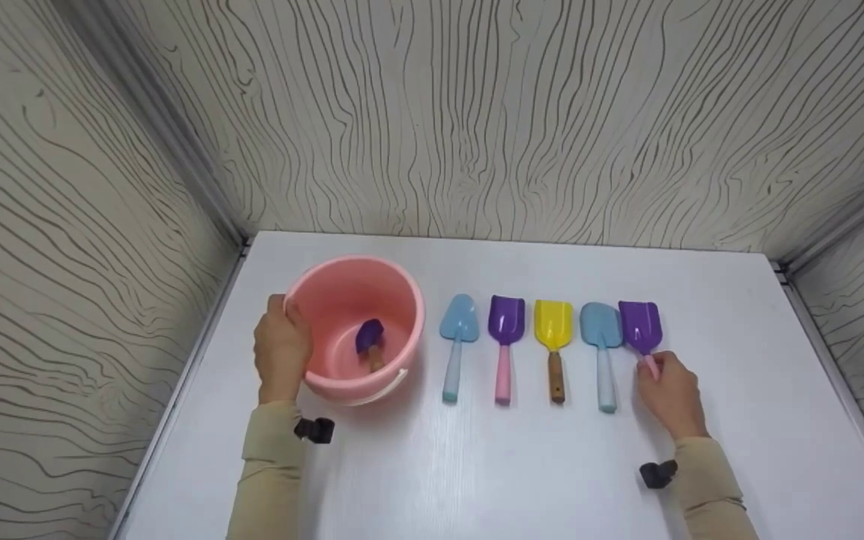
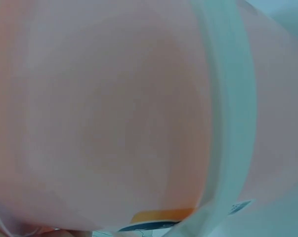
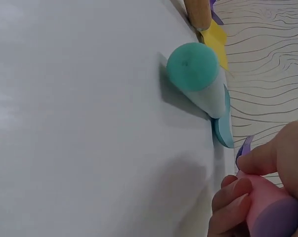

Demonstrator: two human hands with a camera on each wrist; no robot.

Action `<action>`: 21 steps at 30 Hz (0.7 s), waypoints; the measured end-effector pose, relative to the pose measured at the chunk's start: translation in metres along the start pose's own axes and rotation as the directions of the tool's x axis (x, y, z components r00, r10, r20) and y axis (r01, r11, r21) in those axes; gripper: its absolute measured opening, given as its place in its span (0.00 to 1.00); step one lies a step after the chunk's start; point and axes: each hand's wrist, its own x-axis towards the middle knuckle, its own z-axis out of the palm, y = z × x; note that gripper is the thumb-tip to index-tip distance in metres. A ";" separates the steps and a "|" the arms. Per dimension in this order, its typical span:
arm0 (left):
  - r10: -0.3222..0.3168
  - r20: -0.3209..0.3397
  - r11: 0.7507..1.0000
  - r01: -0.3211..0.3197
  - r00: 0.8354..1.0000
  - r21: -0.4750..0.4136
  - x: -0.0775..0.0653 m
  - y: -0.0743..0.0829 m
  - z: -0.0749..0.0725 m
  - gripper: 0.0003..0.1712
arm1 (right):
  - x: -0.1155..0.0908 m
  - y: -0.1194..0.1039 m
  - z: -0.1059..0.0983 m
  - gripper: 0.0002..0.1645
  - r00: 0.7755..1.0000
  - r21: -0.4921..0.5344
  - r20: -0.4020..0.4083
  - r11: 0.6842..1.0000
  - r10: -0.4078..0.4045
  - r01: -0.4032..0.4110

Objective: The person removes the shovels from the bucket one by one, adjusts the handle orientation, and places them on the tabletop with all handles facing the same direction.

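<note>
My left hand (image 1: 282,346) grips the left rim of a pink bucket (image 1: 409,337), whose mouth tips toward me. Inside the bucket lies a toy shovel with a purple blade (image 1: 369,335) and a brown handle. The bucket's pink side (image 2: 114,108) and pale carrying handle (image 2: 233,98) fill the left wrist view. At the right end of a row, my right hand (image 1: 672,391) holds a purple toy shovel (image 1: 640,326) by its pink handle (image 3: 267,197), thumb and fingers curled round it. Its blade is right beside the neighbouring light blue shovel (image 1: 601,326).
Left of that light blue shovel, the row continues with a yellow shovel (image 1: 553,324), a purple shovel with a pink handle (image 1: 506,319) and a light blue pointed trowel (image 1: 460,319). All lie on the white table (image 1: 477,465). Wood-patterned panels (image 1: 447,120) stand behind and at both sides.
</note>
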 end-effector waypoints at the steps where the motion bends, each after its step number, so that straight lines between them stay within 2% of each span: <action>1: 0.006 -0.004 1.000 -0.006 1.000 0.000 0.000 0.000 0.000 0.24 | 0.000 0.003 0.000 0.25 1.000 0.000 -0.006 1.000 0.003 -0.003; 14: -0.012 0.021 1.000 0.013 1.000 -0.018 0.000 0.001 -0.001 0.24 | 0.003 0.014 -0.001 0.25 0.999 -0.009 0.011 0.999 0.031 -0.031; 21: -0.010 0.002 1.000 0.010 1.000 -0.014 0.000 0.002 -0.001 0.23 | 0.004 0.013 -0.001 0.25 0.998 -0.027 0.038 0.999 0.043 -0.042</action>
